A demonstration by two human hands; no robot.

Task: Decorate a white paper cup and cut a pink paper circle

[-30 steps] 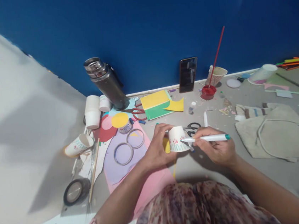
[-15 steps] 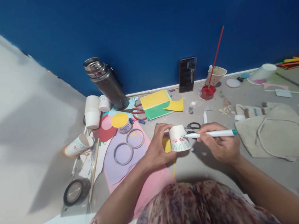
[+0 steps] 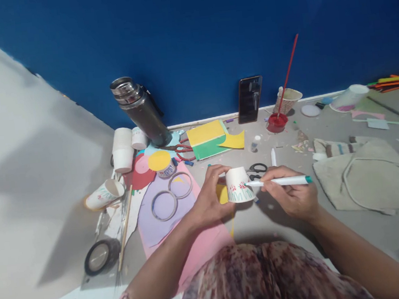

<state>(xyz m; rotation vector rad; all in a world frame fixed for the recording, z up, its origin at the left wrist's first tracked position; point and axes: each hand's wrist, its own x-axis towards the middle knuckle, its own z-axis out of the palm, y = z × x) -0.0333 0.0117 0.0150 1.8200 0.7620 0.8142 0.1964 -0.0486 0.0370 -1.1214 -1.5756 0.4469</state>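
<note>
The paper cup [image 3: 237,179] is between my hands over the table [image 3: 389,229], wide rim towards me. I judge it light, thin-walled and easily dented, best steadied gently near the stiffer rim. My left grip [image 3: 211,195] curls round its side; my right grip [image 3: 293,199] pinches the slim, probably stiff marker [image 3: 290,181] near its tip, which meets the drawn-on wall or nearly so.

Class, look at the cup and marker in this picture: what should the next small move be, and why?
Probably a short green stroke beside the red marks: the right hand holds the green-ended marker with its tip at or very near them, while the left hand grips the white cup, whose lower part bears green strokes.
</note>
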